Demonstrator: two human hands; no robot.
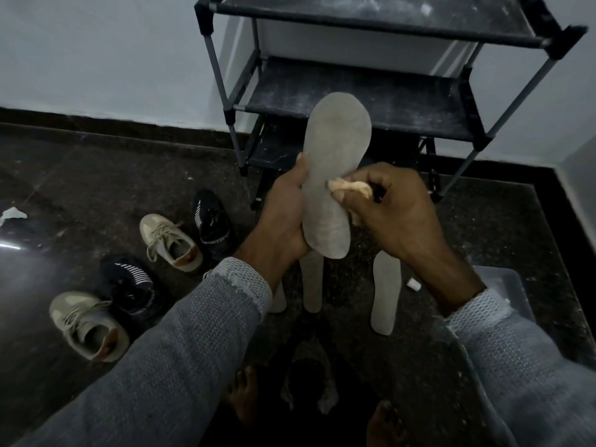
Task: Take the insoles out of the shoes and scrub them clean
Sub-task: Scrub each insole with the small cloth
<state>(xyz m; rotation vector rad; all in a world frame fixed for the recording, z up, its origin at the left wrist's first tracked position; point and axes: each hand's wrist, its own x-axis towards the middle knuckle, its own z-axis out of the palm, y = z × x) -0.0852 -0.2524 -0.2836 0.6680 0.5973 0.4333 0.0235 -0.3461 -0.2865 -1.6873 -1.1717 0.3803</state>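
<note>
A dark, dusty metal-framed shoe rack (364,101) stands against the wall, with two beige lace-up sneakers (171,241) and two black striped sneakers (211,221) on the dark floor and three flat grey insoles (385,291) lying below the hands. The left hand (283,214) curls its fingers round the heel half of a fourth grey fabric insole (335,175), held upright. The right hand (396,208) pinches a small pale crumpled cloth (350,187) against its middle; the insole looks light and bendy, so supporting it near the scrubbed spot seems wise.
</note>
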